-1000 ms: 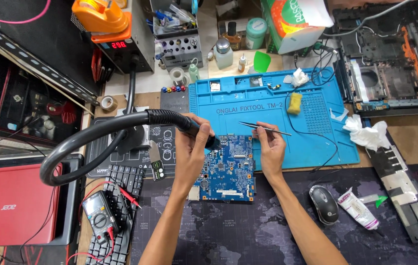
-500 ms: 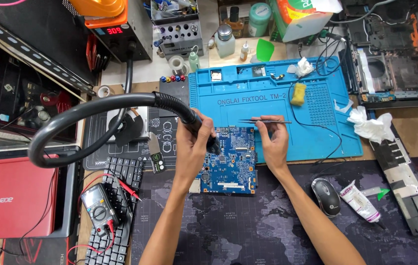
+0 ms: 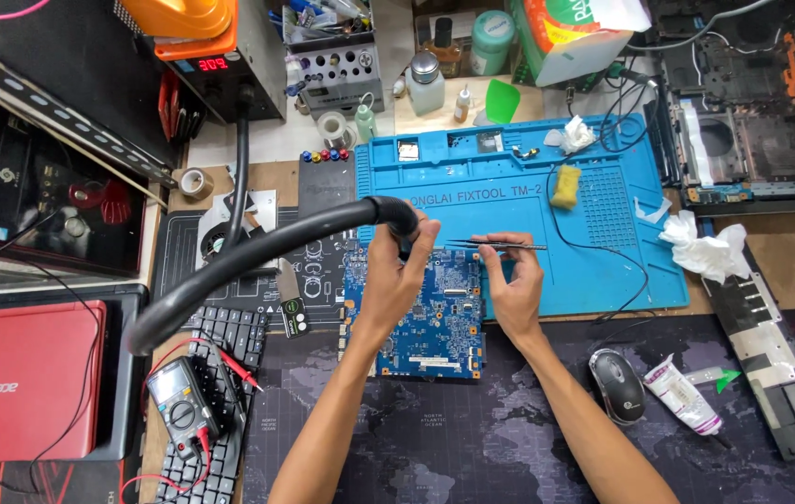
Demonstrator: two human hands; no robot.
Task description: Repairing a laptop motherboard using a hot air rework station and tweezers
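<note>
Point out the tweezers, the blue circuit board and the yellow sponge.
tweezers (image 3: 500, 245), head view, middle of the shaft.
blue circuit board (image 3: 435, 327), head view, bare centre area.
yellow sponge (image 3: 565, 187), head view, its middle.

1 blue circuit board (image 3: 425, 322), 1 blue work mat (image 3: 593, 271) under its top edge. 2 hands: left hand (image 3: 395, 275), right hand (image 3: 512, 291). 1 black hose w/ nozzle (image 3: 257, 261), 1 pr tweezers (image 3: 500, 245). 1 black mouse (image 3: 617, 385), 1 multimeter (image 3: 182, 409), 1 keyboard (image 3: 229, 373), 1 red laptop (image 3: 19, 378), 1 opened laptop base (image 3: 752, 140) top right. 1 yellow sponge (image 3: 565, 186), 1 white tube (image 3: 682, 394), 2 crumpled tissues: one on mat (image 3: 575, 135), one right of it (image 3: 707, 250). 1 tape roll (image 3: 196, 181). 1 dark desk mat (image 3: 472, 439). Small bottles at the back approx 4; can't count exactly.
</note>
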